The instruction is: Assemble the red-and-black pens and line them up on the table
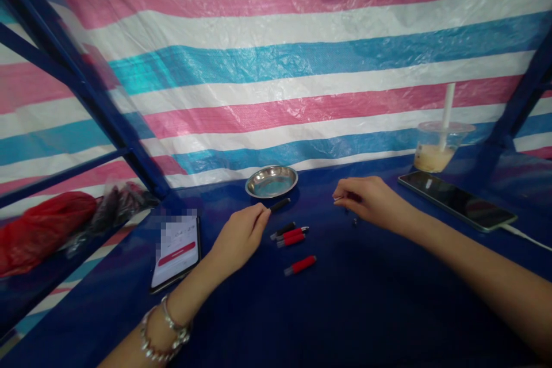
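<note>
My left hand (241, 236) is closed, with thumb and fingers pinching the end of a short black pen barrel (281, 204) that points toward the steel dish (272, 181). My right hand (366, 200) is also closed in a pinch around a tiny pale piece that I cannot make out, held just above the table. Under its fingers lie small dark parts (355, 222). Between my hands, another black pen barrel (284, 230) rests beside two red pen barrels (293, 238), one with a silvery end. A single red pen barrel (302, 265) lies closer to me.
On the left of the blue table (276, 322) is a lit phone (179, 247). At right are a dark phone (457, 200) with a white cable and a plastic cup (435, 156) with a straw. Striped sheeting (302, 69) hangs behind; a red bag (47, 230) sits far left.
</note>
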Tool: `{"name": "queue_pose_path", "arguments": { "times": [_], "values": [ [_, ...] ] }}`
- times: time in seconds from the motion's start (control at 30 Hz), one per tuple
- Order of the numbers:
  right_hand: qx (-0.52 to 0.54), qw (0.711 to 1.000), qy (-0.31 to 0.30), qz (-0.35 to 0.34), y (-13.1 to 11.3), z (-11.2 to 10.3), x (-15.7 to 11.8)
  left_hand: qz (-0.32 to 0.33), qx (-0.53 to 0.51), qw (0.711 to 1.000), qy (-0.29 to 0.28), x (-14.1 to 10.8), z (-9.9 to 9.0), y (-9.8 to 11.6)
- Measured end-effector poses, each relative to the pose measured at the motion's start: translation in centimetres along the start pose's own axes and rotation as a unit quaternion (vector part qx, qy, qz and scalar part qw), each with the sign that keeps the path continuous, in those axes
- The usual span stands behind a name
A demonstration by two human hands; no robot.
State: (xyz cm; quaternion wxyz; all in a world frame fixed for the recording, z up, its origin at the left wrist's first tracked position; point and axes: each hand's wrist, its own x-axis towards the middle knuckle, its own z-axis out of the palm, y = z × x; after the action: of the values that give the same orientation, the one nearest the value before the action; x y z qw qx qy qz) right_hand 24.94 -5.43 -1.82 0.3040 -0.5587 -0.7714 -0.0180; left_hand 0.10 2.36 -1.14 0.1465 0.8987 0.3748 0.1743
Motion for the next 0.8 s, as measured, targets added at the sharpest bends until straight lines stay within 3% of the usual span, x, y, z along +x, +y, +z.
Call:
{"name": "queue_pose_path", "arguments": {
  "times": [0.13,0.27,0.4,0.57,0.8],
  "values": [
    [-0.018,0.995,-0.089,0.049,0.9,1.0,0.1,0.003,0.135,0.99,-0.031,0.0,0.8,-1.2],
    [-0.063,0.984,-0.153,0.062,1.5,2.4,-0.1,0.005,0.161,0.984,-0.078,0.0,1.2,-1.5],
    [-0.101,0.975,-0.184,0.079,1.8,3.2,-0.1,0.004,0.151,0.985,-0.079,-0.1,1.1,-1.4],
    [-0.101,0.977,-0.177,0.07,1.7,3.1,-0.4,0.023,0.113,0.99,-0.078,-0.1,1.3,-1.5],
    [-0.081,0.994,-0.078,0.014,-1.0,4.2,-0.5,0.066,0.053,0.994,-0.067,0.0,2.0,-1.2]
  ]
}}
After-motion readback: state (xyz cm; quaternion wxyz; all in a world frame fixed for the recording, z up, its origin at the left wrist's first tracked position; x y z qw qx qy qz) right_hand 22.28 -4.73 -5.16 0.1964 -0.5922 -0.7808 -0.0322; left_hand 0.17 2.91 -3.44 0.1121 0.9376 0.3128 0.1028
